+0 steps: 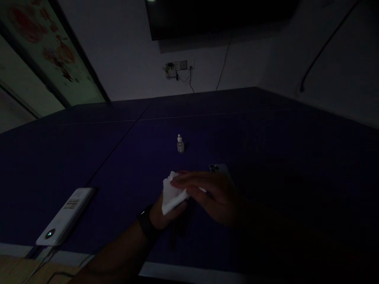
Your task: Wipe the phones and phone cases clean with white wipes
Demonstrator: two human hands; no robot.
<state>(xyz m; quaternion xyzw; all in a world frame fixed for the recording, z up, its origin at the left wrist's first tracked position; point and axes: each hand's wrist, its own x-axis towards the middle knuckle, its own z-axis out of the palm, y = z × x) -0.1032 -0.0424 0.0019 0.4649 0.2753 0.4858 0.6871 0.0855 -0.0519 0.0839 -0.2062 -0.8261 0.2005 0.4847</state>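
"Biggest first: where could we come to grief?"

"On the table (pixel 251 138) as a whole, the light is so low that we could misjudge a reach. The power bank (pixel 66 215) lies by the near edge with its cables (pixel 38 268) hanging down; if our left arm snagged one, the whole thing might slide off."

"And our hands?"

"They meet over the table. Our right hand (pixel 214 195) pinches the cloth (pixel 171 195), thumb against fingers. Our left hand (pixel 157 215) cups it from below; those fingers are mostly covered, so we can't tell whether they close on it, or whether anything is wrapped inside. Should our right pinch slacken, the cloth could slip."

"The phone (pixel 222 169)?"

"Just beyond our right hand and partly hidden by it. A careless sideways sweep would shove it. The bottle (pixel 180 146) stands upright farther out, narrow and tall-capped, so a knuckle could tip it."

"Shall we count, again from the largest?"

"One table, or several pushed together; the seams leave that open. One screen (pixel 219 17) on the wall. One power bank, with at least two cables. Two hands. One cloth, one phone, one watch (pixel 147 223) on our left wrist, one bottle."
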